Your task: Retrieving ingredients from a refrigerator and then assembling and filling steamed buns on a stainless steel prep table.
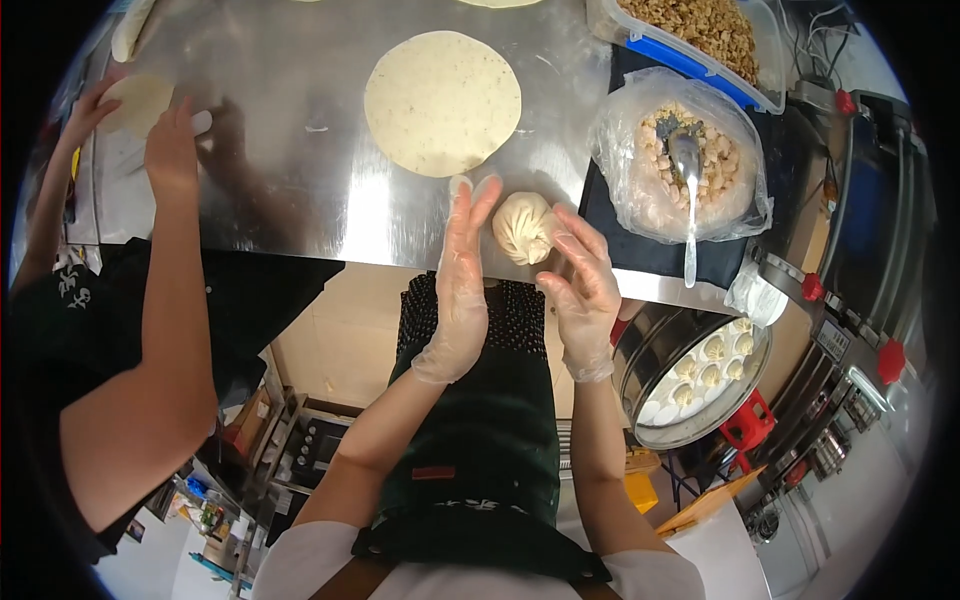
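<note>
A round pleated bun (pixel 523 226) sits at the near edge of the steel table, between my gloved hands. My left hand (pixel 458 285) stands on edge to its left, fingers stretched out, with a small gap to the dough. On the other side, my right hand (pixel 588 290) curves against the bun's right side, thumb apart from the fingers and not closed round it. Both wear clear plastic gloves. Just beyond the hands lies a large flat round of speckled dough (pixel 443 103).
On the right stand a plastic bag of diced filling (pixel 700 190) with a metal spoon (pixel 688 190) and a tub of brown crumbly filling (pixel 705 35). Below them, a round steamer (pixel 640 390) holds several buns. At left, a co-worker's hands (pixel 172 145) handle a dough round (pixel 140 105).
</note>
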`<state>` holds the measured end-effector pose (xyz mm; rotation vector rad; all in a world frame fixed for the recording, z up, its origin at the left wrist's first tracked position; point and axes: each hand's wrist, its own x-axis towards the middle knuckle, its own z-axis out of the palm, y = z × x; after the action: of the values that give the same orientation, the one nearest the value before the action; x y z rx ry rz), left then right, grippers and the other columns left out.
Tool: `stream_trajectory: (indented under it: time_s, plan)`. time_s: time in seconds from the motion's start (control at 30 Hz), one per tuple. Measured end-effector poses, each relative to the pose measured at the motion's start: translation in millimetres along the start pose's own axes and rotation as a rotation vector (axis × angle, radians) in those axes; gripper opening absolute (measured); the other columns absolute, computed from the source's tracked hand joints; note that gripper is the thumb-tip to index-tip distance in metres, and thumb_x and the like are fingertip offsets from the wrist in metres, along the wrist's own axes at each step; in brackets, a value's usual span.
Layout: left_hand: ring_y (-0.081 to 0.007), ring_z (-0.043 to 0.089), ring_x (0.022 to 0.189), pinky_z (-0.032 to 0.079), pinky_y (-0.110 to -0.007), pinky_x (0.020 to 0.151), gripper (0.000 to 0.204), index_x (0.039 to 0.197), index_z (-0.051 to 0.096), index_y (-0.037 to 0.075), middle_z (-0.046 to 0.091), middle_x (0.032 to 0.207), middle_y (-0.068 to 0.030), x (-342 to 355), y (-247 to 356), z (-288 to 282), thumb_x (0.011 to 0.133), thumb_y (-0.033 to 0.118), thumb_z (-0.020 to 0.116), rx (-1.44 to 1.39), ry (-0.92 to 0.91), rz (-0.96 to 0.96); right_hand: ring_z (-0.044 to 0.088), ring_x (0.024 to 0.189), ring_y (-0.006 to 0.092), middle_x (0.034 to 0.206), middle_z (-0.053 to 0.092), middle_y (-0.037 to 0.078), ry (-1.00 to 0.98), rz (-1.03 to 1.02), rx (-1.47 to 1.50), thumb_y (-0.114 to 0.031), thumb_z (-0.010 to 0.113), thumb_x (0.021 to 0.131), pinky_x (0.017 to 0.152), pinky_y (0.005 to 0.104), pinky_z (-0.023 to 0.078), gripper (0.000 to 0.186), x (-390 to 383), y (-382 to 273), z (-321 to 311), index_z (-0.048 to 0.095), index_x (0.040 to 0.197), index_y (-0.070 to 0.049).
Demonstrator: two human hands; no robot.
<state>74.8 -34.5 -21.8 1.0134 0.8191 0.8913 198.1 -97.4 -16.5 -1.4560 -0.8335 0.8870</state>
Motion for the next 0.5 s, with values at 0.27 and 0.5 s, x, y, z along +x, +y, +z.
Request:
stream_trajectory:
  time_s: [0.27, 0.5]
  plan:
    - [-0.0311, 0.02, 0.146, 0.011, -0.046, 0.12, 0.082, 0.155, 0.009, 0.007, 0.027, 0.155, -0.0197, 1, -5, -1, 0.098, 0.064, 0.026, 0.032, -0.055, -0.031, 0.054, 0.104, 0.025, 0.128, 0.061, 0.008, -0.095, -0.104, -0.355, -0.002, 0.078, 0.07, 0.089, 0.0355, 0.047, 0.028, 29, -14, 4, 0.073, 0.096, -0.007]
    - [-0.0311, 0.023, 0.145, 0.014, -0.045, 0.119, 0.082, 0.155, 0.009, 0.005, 0.029, 0.154, -0.0207, 1, -7, 2, 0.099, 0.063, 0.026, 0.038, -0.033, -0.022, 0.056, 0.108, 0.0295, 0.128, 0.061, 0.01, -0.035, -0.355, -0.547, -0.003, 0.07, 0.079, 0.092, 0.0409, 0.046, 0.016, 40, -1, 12, 0.062, 0.093, -0.006]
